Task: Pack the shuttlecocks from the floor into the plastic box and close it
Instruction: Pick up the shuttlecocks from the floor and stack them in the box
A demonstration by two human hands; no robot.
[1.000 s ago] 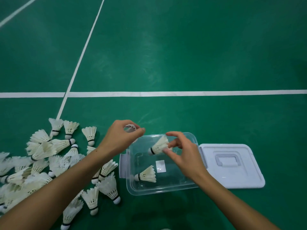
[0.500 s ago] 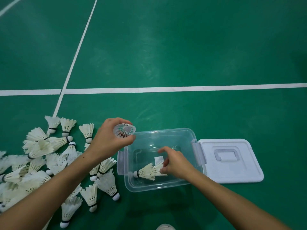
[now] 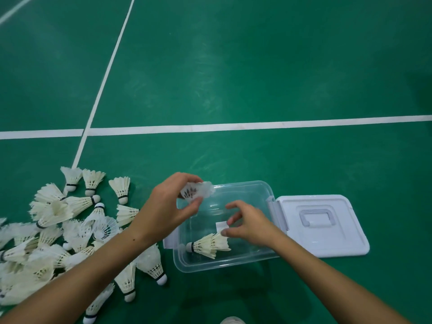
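Feathery white shuttlecock (image 3: 197, 192), pinched in the left hand (image 3: 163, 211) over the clear plastic box (image 3: 247, 259), looks light and crushable, best held by its cork; the right hand (image 3: 251, 224) hangs empty

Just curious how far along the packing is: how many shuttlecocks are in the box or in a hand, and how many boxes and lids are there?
Nested shuttlecocks in the plastic box: 2
Held shuttlecock in the left hand: 1
Plastic box: 1
Lid: 1
Total: 5
The floor pile is too tangled to count.
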